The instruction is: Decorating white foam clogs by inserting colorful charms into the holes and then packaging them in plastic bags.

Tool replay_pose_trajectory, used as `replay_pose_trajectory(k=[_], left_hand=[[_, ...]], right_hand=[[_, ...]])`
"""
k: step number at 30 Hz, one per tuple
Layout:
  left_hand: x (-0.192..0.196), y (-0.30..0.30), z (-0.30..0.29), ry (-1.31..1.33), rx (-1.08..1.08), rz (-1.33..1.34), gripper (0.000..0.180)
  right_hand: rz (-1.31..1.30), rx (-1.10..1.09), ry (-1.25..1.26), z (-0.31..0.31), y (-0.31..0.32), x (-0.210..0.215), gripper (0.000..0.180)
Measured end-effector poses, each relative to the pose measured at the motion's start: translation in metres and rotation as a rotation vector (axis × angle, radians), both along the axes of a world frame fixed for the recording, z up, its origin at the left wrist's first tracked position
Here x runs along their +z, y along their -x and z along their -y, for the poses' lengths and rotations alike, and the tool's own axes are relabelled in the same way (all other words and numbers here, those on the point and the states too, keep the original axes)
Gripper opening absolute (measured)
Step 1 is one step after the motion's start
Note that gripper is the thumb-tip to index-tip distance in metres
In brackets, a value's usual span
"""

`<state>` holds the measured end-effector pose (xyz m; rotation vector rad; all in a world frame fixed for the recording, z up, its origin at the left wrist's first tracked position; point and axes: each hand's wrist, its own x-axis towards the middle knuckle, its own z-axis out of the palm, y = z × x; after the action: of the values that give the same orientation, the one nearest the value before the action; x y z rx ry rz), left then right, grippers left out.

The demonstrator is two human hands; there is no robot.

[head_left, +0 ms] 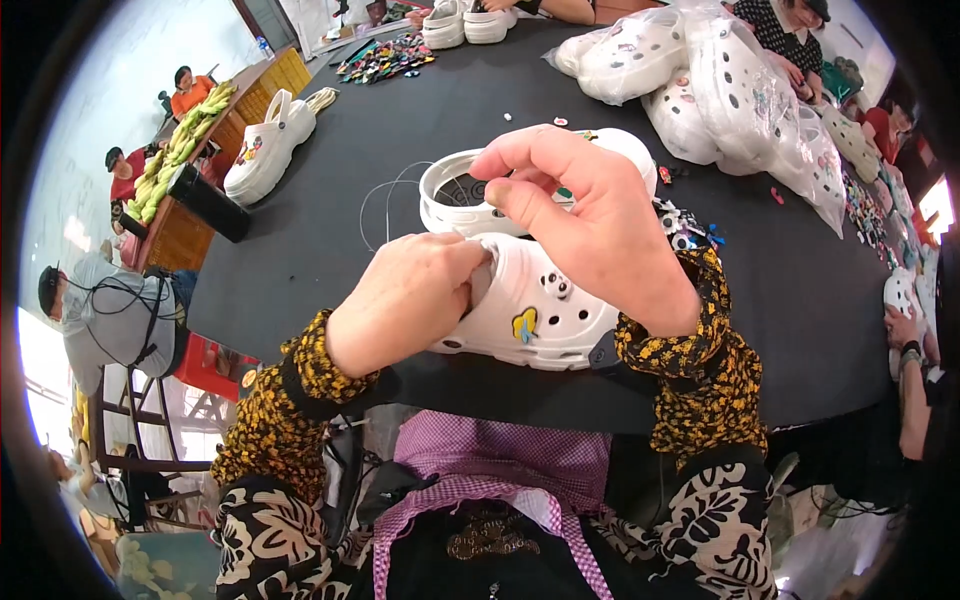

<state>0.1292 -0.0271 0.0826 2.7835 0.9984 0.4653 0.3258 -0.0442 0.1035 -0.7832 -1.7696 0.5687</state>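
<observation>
A white clog with holes lies in front of me on the black table, its toe toward the right. A panda charm and a yellow-and-blue charm sit on its upper. My left hand grips the clog at its opening, with the fingertips hidden inside. Above the clog, my right hand is closed, thumb and forefinger close together; what is between them I cannot make out. Behind it stands a second white clog, partly covered by my right hand. A thin clear line loops to the left of both.
Loose charms lie beside my right wrist, and a colourful charm pile is farther back. Bagged white clogs fill the back right. Another white clog and a black cylinder stand at the left. Other people sit around.
</observation>
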Motion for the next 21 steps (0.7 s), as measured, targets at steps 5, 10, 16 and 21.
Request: replay_pose_trajectory(k=[5, 10, 16, 21], left_hand=[[-0.006, -0.005, 0.01, -0.027, 0.056, -0.02, 0.019], [0.005, 0.012, 0.023, -0.066, -0.039, 0.186, 0.045], [0.027, 0.028, 0.044, -0.261, 0.063, 0.131, 0.045], [0.023, 0.034, 0.047, -0.222, -0.005, 0.019, 0.036]], right_hand=[[0.023, -0.007, 0.047, 0.002, -0.003, 0.002, 0.015], [-0.034, -0.002, -0.007, 0.001, -0.003, -0.001, 0.014], [0.028, -0.033, -0.027, 0.001, -0.012, 0.004, 0.014], [-0.024, -0.013, -0.052, -0.004, -0.007, -0.004, 0.014]])
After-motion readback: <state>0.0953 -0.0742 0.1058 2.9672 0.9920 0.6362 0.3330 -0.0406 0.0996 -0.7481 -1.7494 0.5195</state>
